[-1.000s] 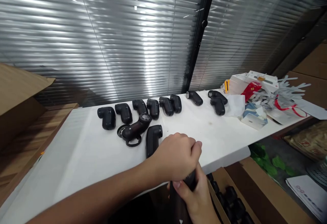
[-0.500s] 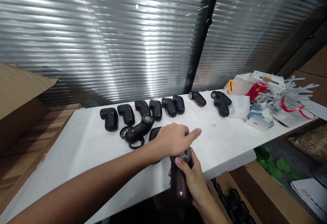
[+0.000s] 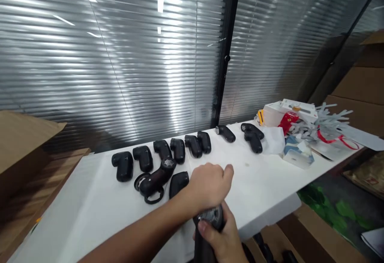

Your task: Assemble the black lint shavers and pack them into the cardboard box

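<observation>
A black handheld device [image 3: 205, 251] with a round mesh end is held upright over the table's front edge. My right hand [image 3: 222, 237] wraps round it from the right, its thumb across the body just under the mesh. My left hand [image 3: 208, 185] lies over the top of the mesh end, fingers curled and thumb sticking up. What those fingers hold, if anything, is hidden. Just left of my left wrist lies a similar black device [image 3: 178, 184]. Beyond it lies another device [image 3: 157, 179] with a mesh end, beside black rings [image 3: 154, 199].
Several black L-shaped devices [image 3: 178, 150] line the back of the white table [image 3: 99, 207] before the blinds. White boxes [image 3: 300, 109], a red packet [image 3: 288, 122] and paper strips lie at the right. Cardboard boxes stand left [image 3: 24, 147] and lower right [image 3: 315, 231].
The view has tilted up, so the table sits lower in the picture. Both hands stay at the device's mesh end, and my left thumb points more upward.
</observation>
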Demonstrator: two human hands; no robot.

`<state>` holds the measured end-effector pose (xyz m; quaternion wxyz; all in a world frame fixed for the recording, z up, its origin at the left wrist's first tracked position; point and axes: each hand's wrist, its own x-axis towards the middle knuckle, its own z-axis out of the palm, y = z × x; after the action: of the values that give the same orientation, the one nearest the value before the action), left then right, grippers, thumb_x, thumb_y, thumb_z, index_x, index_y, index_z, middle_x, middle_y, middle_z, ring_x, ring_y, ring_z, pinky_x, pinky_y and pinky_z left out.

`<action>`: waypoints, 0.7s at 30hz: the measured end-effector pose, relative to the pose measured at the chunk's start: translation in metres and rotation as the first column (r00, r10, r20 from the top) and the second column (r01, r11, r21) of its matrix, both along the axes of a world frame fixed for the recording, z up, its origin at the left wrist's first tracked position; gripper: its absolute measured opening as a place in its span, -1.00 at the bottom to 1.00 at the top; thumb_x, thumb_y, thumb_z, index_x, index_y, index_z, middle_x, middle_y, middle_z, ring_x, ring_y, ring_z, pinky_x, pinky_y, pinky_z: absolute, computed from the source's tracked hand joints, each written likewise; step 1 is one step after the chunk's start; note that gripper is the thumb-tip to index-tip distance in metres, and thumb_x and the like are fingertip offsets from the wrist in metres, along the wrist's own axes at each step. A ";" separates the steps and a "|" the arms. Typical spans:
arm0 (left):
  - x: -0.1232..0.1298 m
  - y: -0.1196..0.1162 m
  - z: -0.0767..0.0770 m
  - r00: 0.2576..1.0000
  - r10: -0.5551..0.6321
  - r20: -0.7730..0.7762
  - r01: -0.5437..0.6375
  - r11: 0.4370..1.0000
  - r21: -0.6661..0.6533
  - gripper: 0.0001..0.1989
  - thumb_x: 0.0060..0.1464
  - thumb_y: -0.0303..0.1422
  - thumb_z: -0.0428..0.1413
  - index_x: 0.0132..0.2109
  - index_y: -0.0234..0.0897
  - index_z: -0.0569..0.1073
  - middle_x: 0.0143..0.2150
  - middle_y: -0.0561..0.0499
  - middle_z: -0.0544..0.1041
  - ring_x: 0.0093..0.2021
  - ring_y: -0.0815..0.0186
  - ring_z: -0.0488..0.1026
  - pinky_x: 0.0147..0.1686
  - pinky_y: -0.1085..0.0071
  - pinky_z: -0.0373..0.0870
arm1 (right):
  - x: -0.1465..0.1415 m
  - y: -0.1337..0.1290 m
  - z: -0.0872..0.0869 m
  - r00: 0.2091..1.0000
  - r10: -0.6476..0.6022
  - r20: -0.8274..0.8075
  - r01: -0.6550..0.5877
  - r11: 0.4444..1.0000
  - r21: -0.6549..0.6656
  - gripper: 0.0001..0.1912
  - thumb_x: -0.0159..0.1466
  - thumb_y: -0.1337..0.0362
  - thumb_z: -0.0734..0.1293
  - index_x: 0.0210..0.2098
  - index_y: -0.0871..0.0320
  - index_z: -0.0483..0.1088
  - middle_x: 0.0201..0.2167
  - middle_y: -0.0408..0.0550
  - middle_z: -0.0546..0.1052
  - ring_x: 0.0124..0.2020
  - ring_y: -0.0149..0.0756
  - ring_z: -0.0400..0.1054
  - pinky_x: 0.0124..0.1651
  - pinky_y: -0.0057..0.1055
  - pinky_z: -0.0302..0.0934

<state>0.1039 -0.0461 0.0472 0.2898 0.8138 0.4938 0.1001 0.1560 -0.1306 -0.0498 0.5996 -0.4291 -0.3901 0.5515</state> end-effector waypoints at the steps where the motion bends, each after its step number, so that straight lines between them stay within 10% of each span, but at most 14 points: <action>1: 0.002 0.000 0.003 1.000 0.010 0.022 -0.010 1.000 0.001 -0.42 0.34 -0.15 -0.23 -0.37 -0.37 0.55 -0.33 -0.23 0.57 -0.19 0.04 0.50 -0.10 0.16 0.33 | 0.001 -0.002 0.000 1.000 0.016 -0.013 -0.016 1.000 -0.016 -0.41 -0.01 -0.06 0.51 -0.11 0.13 0.37 -0.51 -0.09 0.53 -0.47 -0.17 0.44 -0.44 -0.32 0.32; 7: -0.011 0.008 0.035 0.972 0.015 0.235 0.014 0.992 -0.122 -0.43 0.33 -0.21 -0.31 -0.23 -0.28 0.58 -0.12 -0.06 0.61 -0.11 0.17 0.52 -0.13 0.34 0.39 | 0.014 -0.005 0.009 0.978 0.115 -0.174 -0.140 0.980 -0.139 -0.31 -0.01 -0.08 0.50 -0.04 0.15 0.26 -0.56 -0.12 0.52 -0.62 -0.29 0.39 -0.53 -0.40 0.26; 12: -0.025 -0.002 0.026 0.961 -0.032 0.275 0.100 0.966 -0.239 -0.46 0.32 -0.11 -0.21 -0.21 -0.31 0.59 -0.17 -0.04 0.60 -0.16 0.21 0.52 -0.15 0.38 0.39 | 0.024 -0.011 0.012 0.950 0.185 -0.252 -0.251 0.932 -0.261 -0.28 0.01 -0.11 0.45 -0.02 0.21 0.21 -0.62 -0.05 0.54 -0.60 -0.22 0.43 -0.48 -0.34 0.30; 21: -0.027 -0.048 0.002 0.978 -0.034 0.206 0.085 0.967 -0.242 -0.52 0.30 -0.09 -0.12 -0.50 -0.28 0.32 -0.55 0.08 0.32 -0.46 0.33 0.28 -0.43 0.42 0.21 | 0.019 -0.026 0.018 0.920 0.048 0.388 -0.008 0.994 -0.105 -0.33 -0.08 0.27 0.46 0.04 0.06 0.31 -0.06 0.06 0.57 -0.03 0.07 0.47 -0.05 -0.12 0.40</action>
<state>0.0771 -0.0939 0.0489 0.4408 0.7712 0.4459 0.1097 0.1745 -0.1562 -0.0314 0.4796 -0.5545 -0.4792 0.4826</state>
